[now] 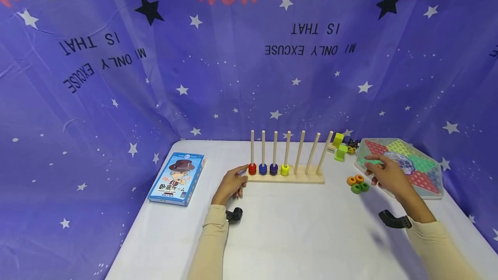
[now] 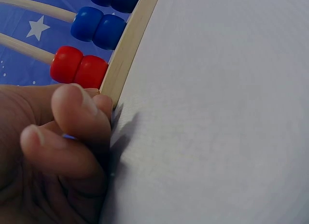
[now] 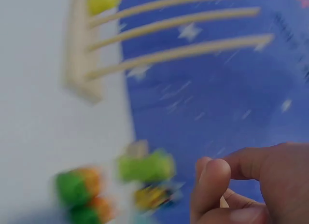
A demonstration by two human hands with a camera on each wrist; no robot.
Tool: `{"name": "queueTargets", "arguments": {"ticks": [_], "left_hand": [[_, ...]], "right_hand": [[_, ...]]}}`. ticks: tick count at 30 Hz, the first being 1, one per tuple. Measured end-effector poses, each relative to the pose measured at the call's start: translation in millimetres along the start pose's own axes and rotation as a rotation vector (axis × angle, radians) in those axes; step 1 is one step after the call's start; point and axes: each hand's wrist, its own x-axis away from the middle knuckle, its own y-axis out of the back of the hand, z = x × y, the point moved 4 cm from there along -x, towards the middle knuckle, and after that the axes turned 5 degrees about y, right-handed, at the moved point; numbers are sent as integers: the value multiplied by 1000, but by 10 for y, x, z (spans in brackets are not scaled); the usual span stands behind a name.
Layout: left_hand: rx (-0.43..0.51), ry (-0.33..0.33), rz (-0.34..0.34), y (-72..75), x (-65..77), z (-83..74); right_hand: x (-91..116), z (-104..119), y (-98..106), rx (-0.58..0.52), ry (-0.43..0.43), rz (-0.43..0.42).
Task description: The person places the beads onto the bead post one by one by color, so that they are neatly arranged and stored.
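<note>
My right hand (image 1: 387, 177), fingers loosely curled, hovers toward the right edge of the counter (image 1: 295, 232), near glossy, rounded beads (image 1: 359, 180) (orange and green); my left hand (image 1: 231, 182) pinches the left end of the smooth wooden rack (image 1: 285, 178), toward the far edge. Beyond hangs wrinkled, starry cloth (image 1: 241, 72).

Box (image 1: 177, 178) left of rack (image 1: 285, 178); loose beads (image 1: 357, 185) right

Low between my right hand (image 1: 389, 177) and the wooden rack (image 1: 285, 179), orange and green beads (image 1: 358, 182) obstruct me; nearer my body, the white tabletop (image 1: 295, 228) leaves room to pass.
</note>
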Motion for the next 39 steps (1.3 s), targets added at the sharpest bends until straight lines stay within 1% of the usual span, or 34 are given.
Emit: {"name": "queueTargets", "arguments": {"ticks": [2,5,8,10,14,16,20,24,28,33,39], "left_hand": [[-14,-2,4,-6,-4,14],[-19,1,3,-12,-11,30],[-16,3,-5,-8,-14,34],[-12,0,-8,-4,-12,33],[-7,-3,-10,0,-5,38],[-7,-2,-12,0,0,42],[-13,1,-7,-8,7,39],[-19,-5,1,-8,12,21],[-26,0,-5,-21,11,27],[-39,-14,-7,-23,6,24],[-46,-22,-11,-21,3,21]], "right_hand": [[67,-263,-47,-9,-46,18],[152,-554,-134,-14,-95,35],[187,-727,-218,-1,-123,38],[185,-790,-264,5,-136,43],[151,-847,-322,16,-145,41],[135,-857,-350,24,-127,46],[119,-890,-405,47,-124,47],[104,-923,-452,75,-127,22],[98,-954,-476,103,-132,5],[81,-991,-491,132,-141,-17],[105,-993,-487,128,-155,-40]]}}
